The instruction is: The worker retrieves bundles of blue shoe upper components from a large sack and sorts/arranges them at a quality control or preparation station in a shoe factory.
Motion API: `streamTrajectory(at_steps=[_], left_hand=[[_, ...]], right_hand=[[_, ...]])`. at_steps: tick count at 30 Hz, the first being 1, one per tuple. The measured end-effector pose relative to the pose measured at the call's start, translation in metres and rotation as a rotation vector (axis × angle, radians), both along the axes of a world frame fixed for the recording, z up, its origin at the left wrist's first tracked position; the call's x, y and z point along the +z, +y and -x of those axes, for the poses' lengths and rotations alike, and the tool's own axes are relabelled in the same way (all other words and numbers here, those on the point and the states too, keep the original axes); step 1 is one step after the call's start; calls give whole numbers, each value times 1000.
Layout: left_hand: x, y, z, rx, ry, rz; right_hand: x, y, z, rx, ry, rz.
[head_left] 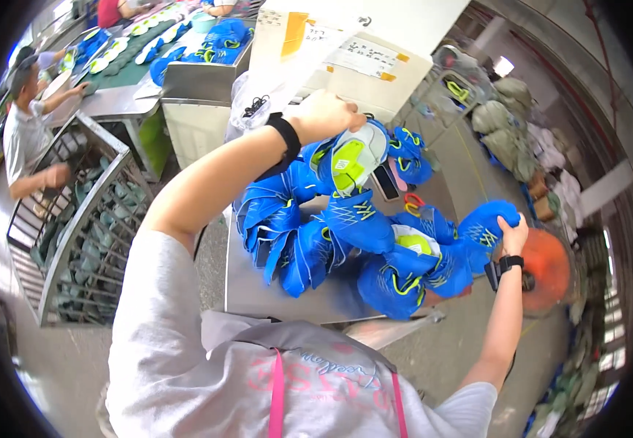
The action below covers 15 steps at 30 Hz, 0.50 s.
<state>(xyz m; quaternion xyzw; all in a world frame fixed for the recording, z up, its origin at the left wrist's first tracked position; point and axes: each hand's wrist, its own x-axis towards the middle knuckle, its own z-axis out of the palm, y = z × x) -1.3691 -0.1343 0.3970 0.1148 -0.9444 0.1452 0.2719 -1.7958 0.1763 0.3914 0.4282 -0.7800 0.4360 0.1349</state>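
My left hand (322, 114), a black band on its wrist, grips the top of a blue shoe with a white and lime sole (353, 159), held sole-up over a pile of blue shoe uppers (309, 241). The pile lies on a grey metal table (258, 296). My right hand (514, 235), a black watch on its wrist, clasps another blue upper with lime stitching (486, 223) at the pile's right end. More blue shoes with lime trim (404, 274) lie between the two hands.
A wire rack cart with grey-green soles (75, 219) stands to the left, a co-worker (24, 135) beside it. A white cabinet with paper labels (375, 44) stands behind the table. Far left runs a green belt with soles (123, 44). An orange round thing (550, 270) and sacks (510, 124) are at the right.
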Motion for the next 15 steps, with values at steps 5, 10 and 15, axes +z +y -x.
streamTrajectory(at_steps=[5,10,15], left_hand=[[-23,9,74,87,-86,-176],[-63,-7,64,253,-75,-535],[-146,-36,4,592,-132,-727]], right_hand=[[-54,-28,158,-64,-65,56],[-101,-39,236,-350,55,-187],[-92,-73,196,11,-456,-420]])
